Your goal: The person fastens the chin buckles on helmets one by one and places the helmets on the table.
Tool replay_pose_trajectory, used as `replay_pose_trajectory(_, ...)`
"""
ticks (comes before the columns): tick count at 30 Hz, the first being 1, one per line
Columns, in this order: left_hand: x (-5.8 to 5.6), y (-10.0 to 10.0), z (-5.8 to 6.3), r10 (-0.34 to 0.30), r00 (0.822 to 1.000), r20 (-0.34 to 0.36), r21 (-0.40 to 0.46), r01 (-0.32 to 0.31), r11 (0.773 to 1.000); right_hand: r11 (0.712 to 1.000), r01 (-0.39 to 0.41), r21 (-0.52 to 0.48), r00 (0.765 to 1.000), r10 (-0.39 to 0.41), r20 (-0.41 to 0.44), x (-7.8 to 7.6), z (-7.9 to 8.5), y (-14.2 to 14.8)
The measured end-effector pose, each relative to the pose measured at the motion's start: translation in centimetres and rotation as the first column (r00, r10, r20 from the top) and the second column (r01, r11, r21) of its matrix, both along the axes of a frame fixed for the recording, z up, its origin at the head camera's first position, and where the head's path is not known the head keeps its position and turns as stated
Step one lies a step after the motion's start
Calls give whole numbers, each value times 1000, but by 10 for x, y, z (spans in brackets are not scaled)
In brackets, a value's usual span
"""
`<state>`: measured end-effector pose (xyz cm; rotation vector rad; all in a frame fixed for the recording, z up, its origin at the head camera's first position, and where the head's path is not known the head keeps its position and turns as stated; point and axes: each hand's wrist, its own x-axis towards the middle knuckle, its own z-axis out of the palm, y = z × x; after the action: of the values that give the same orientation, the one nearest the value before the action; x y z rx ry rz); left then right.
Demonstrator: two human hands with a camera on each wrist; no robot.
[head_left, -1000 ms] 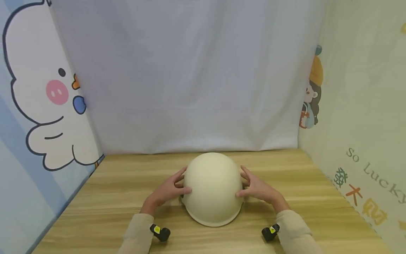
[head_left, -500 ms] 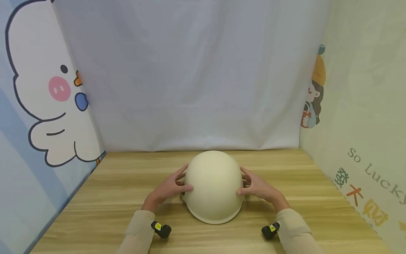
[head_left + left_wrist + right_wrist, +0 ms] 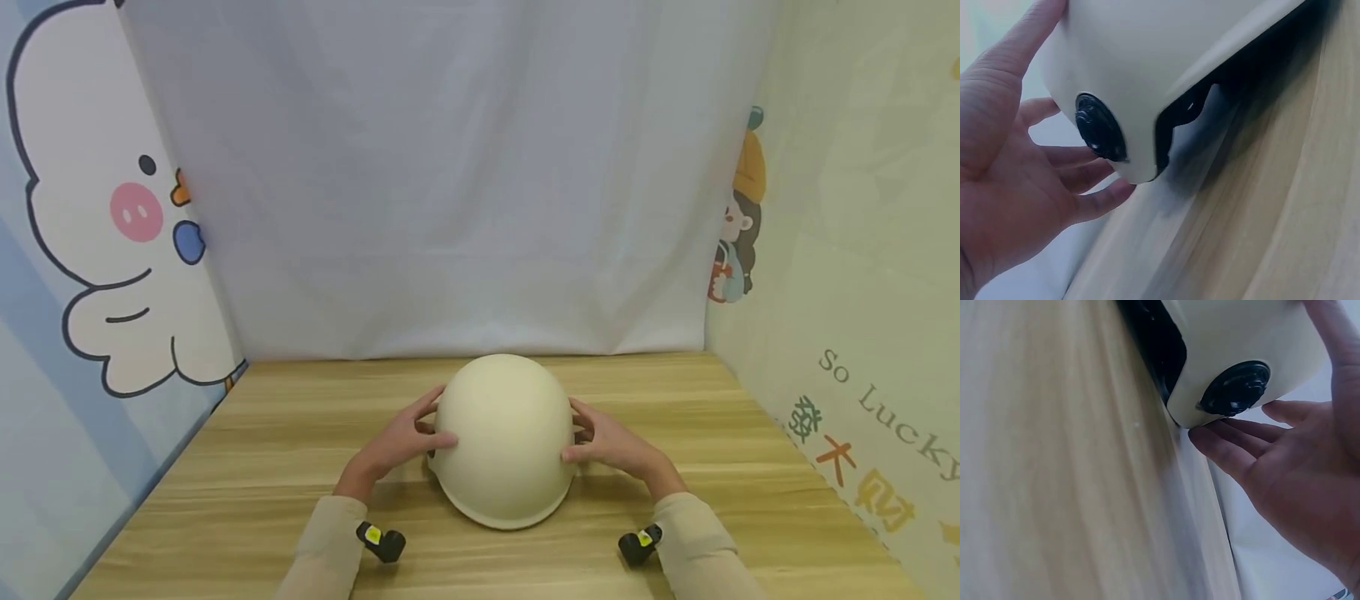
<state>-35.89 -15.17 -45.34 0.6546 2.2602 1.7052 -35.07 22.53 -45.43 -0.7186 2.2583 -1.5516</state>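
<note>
A cream helmet point(image 3: 504, 442) with a smooth round shell is at the middle of the table, dome up. My left hand point(image 3: 397, 437) holds its left side, thumb on the shell and fingers spread round toward the back. On the opposite side my right hand point(image 3: 611, 442) grips it in much the same way. The left wrist view shows a round black fitting point(image 3: 1100, 127) on the shell beside the fingers, and dark lining under the rim. A matching black fitting point(image 3: 1235, 387) appears in the right wrist view, where the fingertips touch the lower edge. The helmet's inside is mostly hidden.
The wood-grain table point(image 3: 300, 425) extends on all sides of the helmet. Behind it hangs a white curtain point(image 3: 465, 183). Printed panels stand at the left point(image 3: 112, 250) and right point(image 3: 840, 250). Black wrist cameras point(image 3: 382, 542) sit at both cuffs.
The head view has shifted slightly. My left thumb lies a little further over the shell. Both hands stay on the helmet, which keeps nearly the same place.
</note>
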Motion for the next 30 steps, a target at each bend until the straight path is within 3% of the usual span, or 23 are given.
replay_pose_trajectory(5,1,1,3,54,998,-7,27,-54,998,1000,11,-2,1000,-11,9,1,6,-2)
replay_pose_trajectory(9,2,0,5,59,998,-6,19,-59,998,995,98,-3,990,-98,-98,6,20,-10)
replay_pose_trajectory(12,1,0,7,57,998,-15,12,-57,998,983,185,22,956,-174,-235,10,35,-24)
replay_pose_trajectory(16,-1,1,10,69,997,-34,4,-69,998,968,241,75,914,-200,-353,12,50,-44)
replay_pose_trajectory(20,-1,4,13,83,995,-52,-13,-84,996,964,233,129,910,-169,-379,12,51,-53)
replay_pose_trajectory(25,4,7,15,134,990,-43,16,-133,991,964,232,128,912,-170,-373,14,48,-54)
replay_pose_trajectory(30,3,7,14,112,994,-17,91,-110,990,963,243,119,907,-182,-379,11,47,-52)
